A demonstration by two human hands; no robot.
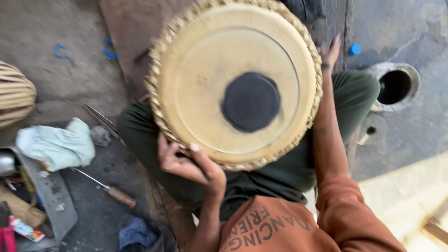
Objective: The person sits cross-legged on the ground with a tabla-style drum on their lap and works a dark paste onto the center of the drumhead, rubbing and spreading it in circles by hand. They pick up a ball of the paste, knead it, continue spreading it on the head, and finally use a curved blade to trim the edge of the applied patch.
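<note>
A round tan hand drum with a black centre spot and braided rim [235, 84] rests over the person's lap. The left hand [186, 163] grips its near rim, fingers curled. The right hand [330, 53] touches the far edge, fingers extended.

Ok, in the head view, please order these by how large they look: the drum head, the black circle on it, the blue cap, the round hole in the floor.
1. drum head, the largest, though it is nearest the camera.
2. black circle
3. round hole
4. blue cap, the smallest.
</note>
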